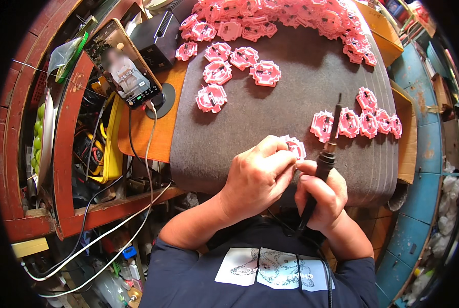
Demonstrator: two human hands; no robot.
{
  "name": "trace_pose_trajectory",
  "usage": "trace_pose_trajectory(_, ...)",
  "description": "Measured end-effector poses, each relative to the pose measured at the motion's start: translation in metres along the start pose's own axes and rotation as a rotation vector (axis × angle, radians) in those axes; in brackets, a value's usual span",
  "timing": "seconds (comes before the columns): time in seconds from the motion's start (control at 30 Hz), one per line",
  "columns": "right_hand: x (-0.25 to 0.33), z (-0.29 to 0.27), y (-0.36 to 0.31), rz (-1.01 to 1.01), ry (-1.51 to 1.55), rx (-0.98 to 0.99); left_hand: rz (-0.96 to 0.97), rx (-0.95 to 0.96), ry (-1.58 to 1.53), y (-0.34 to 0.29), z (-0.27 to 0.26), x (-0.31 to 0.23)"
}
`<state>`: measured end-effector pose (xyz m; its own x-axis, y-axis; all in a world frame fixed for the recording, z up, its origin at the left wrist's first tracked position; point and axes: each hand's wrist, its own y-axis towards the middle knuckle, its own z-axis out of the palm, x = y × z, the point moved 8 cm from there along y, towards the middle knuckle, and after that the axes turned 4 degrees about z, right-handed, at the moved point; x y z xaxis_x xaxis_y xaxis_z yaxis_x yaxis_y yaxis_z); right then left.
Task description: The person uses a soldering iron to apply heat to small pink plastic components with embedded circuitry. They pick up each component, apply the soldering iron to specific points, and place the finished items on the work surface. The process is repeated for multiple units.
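Over the near part of the grey mat [270, 115], my left hand [257, 174] is closed, pinching a pink plastic part [296, 148] between thumb and fingers. My right hand [328, 197] grips a soldering iron [326, 161] by its black handle, the thin tip pointing up and away from the pink part. The right thumb and index finger come close to that part; whether they touch it I cannot tell. Just beyond the iron lies a small group of similar pink parts [350, 123] with dark pieces in them. Several more pink parts [217, 72] are spread at the left.
A large heap of pink parts [291, 15] covers the far edge. At left, a lit phone [124, 66] leans beside a black box [160, 43] on an orange board [147, 131]. White cables [150, 169] hang below. A cardboard box [407, 141] and blue cabinets [409, 226] line the right.
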<state>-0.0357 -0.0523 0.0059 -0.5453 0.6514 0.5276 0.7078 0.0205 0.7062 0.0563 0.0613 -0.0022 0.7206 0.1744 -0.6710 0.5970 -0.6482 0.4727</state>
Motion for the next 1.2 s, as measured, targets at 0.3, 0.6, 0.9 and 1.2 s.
trace_pose_trajectory(0.3,-0.006,0.003,0.004,0.070,-0.024,-0.010,-0.056,-0.025,-0.029,-0.002,0.001,0.003)
trace_pose_trajectory(0.6,-0.010,-0.009,-0.005,0.107,0.023,-0.060,-0.036,-0.014,0.012,0.001,0.001,-0.002)
trace_pose_trajectory(0.9,-0.020,-0.045,-0.031,0.018,0.073,-0.073,-0.003,-0.049,0.015,0.000,0.000,-0.003)
trace_pose_trajectory(1.2,-0.007,-0.050,-0.026,-0.067,0.130,-0.011,0.005,-0.057,0.026,0.000,0.001,-0.004)
